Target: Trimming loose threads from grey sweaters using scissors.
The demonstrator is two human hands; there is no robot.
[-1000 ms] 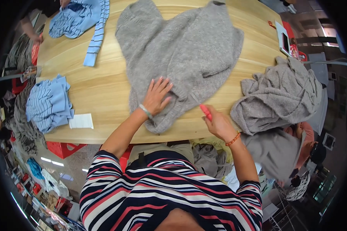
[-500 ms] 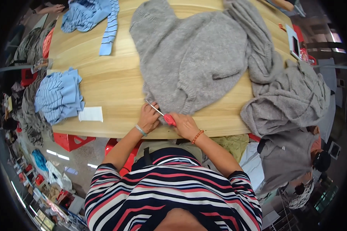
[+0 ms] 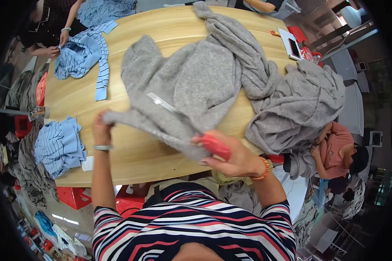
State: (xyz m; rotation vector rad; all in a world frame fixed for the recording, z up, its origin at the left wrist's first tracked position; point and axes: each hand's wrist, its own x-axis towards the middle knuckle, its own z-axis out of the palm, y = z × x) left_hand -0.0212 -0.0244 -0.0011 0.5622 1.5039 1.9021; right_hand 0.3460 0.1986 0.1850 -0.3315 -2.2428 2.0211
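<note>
A fuzzy grey knit sweater point(image 3: 200, 78) is spread across the wooden table point(image 3: 161, 165) in front of me. At its left, the fingers of my left hand point(image 3: 102, 129) are closed on the near edge, lifting and stretching it. Closed in my right hand point(image 3: 239, 158) is a red-handled tool point(image 3: 215, 146); its thin working end is blurred. The right thumb lies by the sweater's edge; whether it pinches the knit too, I cannot tell. A pale strip point(image 3: 160, 102) shows over the grey knit; its kind is unclear.
Blue striped garments point(image 3: 59, 145) lie at left, and a co-worker's hands point(image 3: 59, 48) handle another striped garment point(image 3: 80, 54). Piled grey knitwear point(image 3: 300, 102) stands at right, near another person point(image 3: 337, 150). A phone point(image 3: 294, 48) rests far right; red stools point(image 3: 74, 198) are below the table.
My left hand has moved left and pulled the sweater's near edge up and out. My right hand, holding the red-handled tool, has moved right and been raised. The view has shifted too.
</note>
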